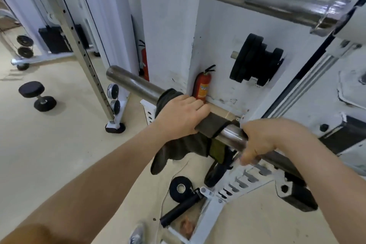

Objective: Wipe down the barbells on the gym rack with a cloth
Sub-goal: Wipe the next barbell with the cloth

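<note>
Barbell (134, 85) in front of me, the lower one, slants from lower right up to the left over the white rack (237, 182); my left hand (182, 114) curls over it, pressing the dark cloth (178, 148) round the steel with loose folds hanging below, and my right hand (265, 140) grips the bare bar just beside, its fingertips smeared by blur. The only writing I find is on the yellow label of the red fire extinguisher (203, 87) by the wall, too blurred to read. The second barbell (257, 0) above is blurred at its collar.
</note>
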`<move>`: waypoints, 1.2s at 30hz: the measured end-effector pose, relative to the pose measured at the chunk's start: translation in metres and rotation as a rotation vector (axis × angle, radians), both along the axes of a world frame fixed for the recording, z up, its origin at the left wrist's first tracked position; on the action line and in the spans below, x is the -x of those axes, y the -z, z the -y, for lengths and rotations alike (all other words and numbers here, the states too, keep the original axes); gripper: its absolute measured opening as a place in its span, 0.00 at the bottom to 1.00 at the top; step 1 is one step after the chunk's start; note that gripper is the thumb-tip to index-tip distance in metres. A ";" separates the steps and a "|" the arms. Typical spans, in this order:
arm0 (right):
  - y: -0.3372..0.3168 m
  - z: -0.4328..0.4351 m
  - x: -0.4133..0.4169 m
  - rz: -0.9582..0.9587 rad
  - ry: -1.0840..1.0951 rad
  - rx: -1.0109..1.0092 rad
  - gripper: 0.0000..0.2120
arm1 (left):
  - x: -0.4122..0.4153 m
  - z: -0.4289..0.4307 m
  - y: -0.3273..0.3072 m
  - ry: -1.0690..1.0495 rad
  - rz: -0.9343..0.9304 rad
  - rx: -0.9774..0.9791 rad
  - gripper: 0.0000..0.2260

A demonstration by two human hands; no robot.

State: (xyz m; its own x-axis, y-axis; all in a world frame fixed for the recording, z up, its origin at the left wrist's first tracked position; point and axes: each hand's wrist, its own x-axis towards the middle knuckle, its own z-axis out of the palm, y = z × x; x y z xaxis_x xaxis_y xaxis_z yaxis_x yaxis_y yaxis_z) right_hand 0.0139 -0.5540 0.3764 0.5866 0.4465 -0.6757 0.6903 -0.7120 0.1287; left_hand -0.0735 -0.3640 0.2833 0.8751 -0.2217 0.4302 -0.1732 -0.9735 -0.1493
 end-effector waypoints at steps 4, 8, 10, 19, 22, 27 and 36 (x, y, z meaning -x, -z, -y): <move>0.000 -0.066 0.020 0.142 -0.021 -0.085 0.37 | 0.018 -0.103 0.000 -0.109 -0.021 0.042 0.17; 0.020 -0.162 0.053 0.152 -0.067 -0.395 0.49 | 0.027 -0.168 -0.006 -0.138 -0.112 0.031 0.19; 0.029 -0.196 0.065 0.119 -0.046 -0.419 0.53 | 0.029 -0.195 -0.013 -0.156 -0.189 0.028 0.20; 0.041 -0.262 0.086 0.149 -0.005 -0.738 0.47 | 0.018 -0.272 -0.042 -0.149 -0.831 0.608 0.26; 0.041 -0.257 0.079 0.075 0.142 -0.952 0.38 | 0.012 -0.275 -0.047 -0.118 -0.931 0.776 0.34; 0.028 -0.253 0.072 -0.091 0.832 -1.486 0.21 | 0.017 -0.227 -0.043 -0.234 -0.494 0.365 0.26; -0.006 -0.173 0.054 0.075 1.175 -1.620 0.23 | 0.004 -0.073 -0.024 0.102 -0.227 0.310 0.18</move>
